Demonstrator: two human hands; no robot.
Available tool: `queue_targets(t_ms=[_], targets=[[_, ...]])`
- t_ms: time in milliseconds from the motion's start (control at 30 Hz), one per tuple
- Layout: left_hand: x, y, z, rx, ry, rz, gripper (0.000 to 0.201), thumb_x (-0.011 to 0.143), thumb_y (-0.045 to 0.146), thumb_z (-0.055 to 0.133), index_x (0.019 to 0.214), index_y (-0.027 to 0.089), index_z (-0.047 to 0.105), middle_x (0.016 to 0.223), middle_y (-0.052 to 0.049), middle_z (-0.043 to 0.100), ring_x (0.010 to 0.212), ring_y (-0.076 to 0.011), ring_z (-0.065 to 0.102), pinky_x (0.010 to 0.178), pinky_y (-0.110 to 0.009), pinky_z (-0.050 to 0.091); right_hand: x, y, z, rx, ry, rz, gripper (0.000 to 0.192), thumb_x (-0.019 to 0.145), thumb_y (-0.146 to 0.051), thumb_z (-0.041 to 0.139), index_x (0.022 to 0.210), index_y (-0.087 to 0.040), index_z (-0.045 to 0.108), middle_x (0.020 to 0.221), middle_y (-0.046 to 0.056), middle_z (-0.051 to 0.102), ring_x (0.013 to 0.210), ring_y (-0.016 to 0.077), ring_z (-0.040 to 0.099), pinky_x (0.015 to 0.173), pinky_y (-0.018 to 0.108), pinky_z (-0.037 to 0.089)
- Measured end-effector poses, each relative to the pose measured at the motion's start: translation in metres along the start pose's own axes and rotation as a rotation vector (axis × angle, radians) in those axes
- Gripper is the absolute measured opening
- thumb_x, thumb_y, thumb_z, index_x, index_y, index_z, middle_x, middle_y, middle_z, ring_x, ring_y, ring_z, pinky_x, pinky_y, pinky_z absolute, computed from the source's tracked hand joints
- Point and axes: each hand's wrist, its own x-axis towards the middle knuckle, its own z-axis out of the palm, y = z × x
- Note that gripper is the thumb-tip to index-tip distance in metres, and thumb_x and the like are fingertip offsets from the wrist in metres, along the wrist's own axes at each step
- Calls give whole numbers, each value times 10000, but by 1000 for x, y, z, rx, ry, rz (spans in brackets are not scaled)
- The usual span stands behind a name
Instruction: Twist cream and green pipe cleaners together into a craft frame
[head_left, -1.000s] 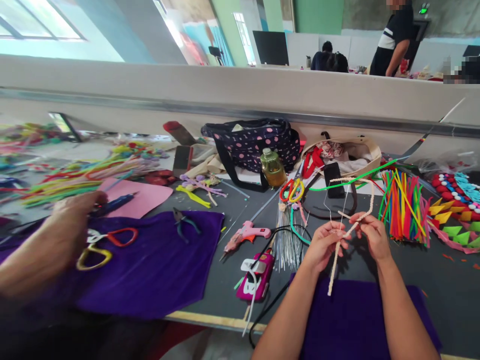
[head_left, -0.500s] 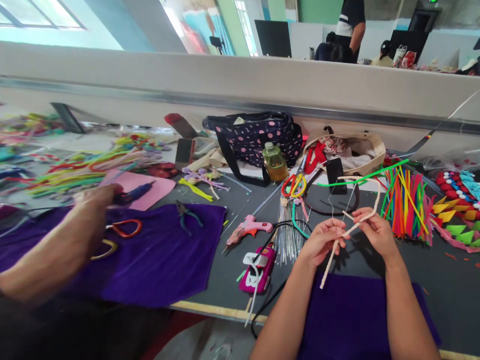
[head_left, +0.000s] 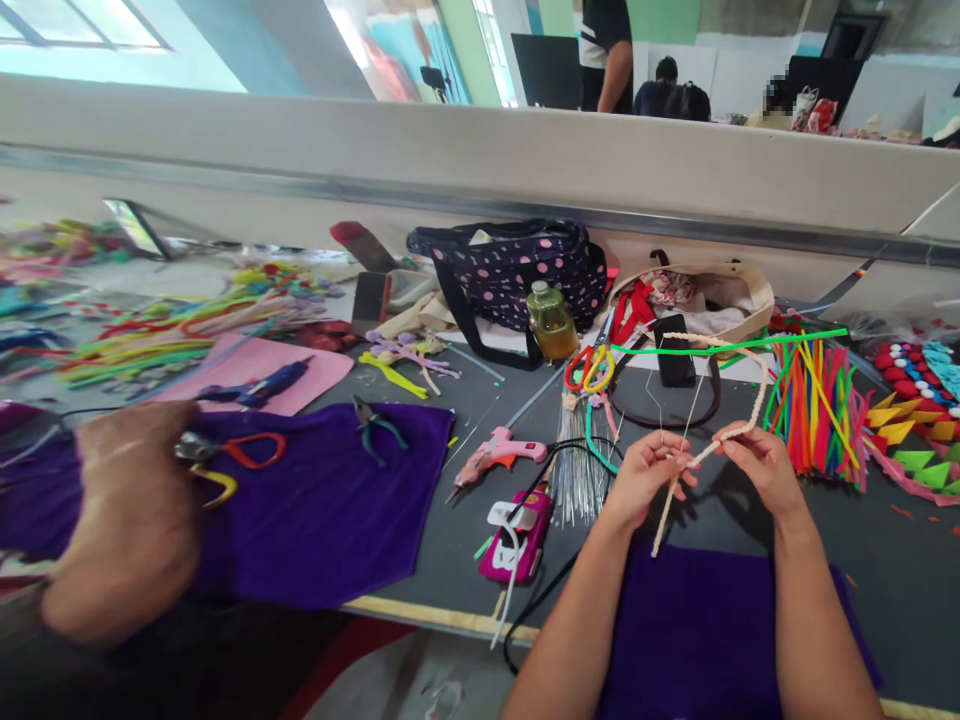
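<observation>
A cream fuzzy pipe cleaner point(head_left: 763, 385) bends in a loop between my two hands, its short tail hanging below my fingers. My left hand point(head_left: 652, 475) pinches it near the tail, with thin wires rising from that grip. Closed around the other side is my right hand point(head_left: 757, 465). A bright green pipe cleaner point(head_left: 739, 346) lies across the top of the loop; whether the two are joined I cannot tell. Under my forearms is a purple cloth point(head_left: 694, 620).
Left of my hands lie a pink glue gun point(head_left: 499, 455), scissors point(head_left: 598, 370), wires point(head_left: 577, 480) and a magenta device point(head_left: 516, 540). Coloured pipe cleaners point(head_left: 814, 410) lie to the right. A co-worker's arm point(head_left: 139, 500) reaches over another purple cloth point(head_left: 322, 520) near pliers point(head_left: 375, 425).
The green pipe cleaner has swung flatter and shifted right. The cream tail has risen slightly. The co-worker's hand has drawn back from the blue glue gun, and a standing person behind has moved left.
</observation>
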Motion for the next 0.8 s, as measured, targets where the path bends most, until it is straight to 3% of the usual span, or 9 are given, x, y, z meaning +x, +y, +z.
queue_targets(t_ms=[200,467,667,800], targets=[[-1,-4,5,128,67,100,358,703,366,728,926,130,575,785,-40,659,605,-141,658,469,-197,495,3,4,-1,-107,85,33,203,789,-395,676,780,-192,683,706,15,652,679,162,595,652,272,457],[-3,-15,11,397,154,268,188,811,303,602,922,152,616,901,-55,668,705,-140,687,561,-198,516,4,8,3,-119,229,127,257,755,-430,693,733,-175,672,616,5,632,578,139,568,563,250,431],[2,-13,11,204,130,150,288,752,328,672,948,141,575,837,-39,648,669,-165,690,483,-203,511,4,1,7,64,206,212,254,763,-422,695,796,-170,693,578,-4,635,426,70,424,402,198,311],[4,-8,9,72,134,90,367,688,339,739,931,125,567,758,-20,633,628,-177,683,464,-225,526,3,-5,4,290,103,285,253,760,-403,707,861,-172,699,684,39,696,440,76,490,350,172,307]])
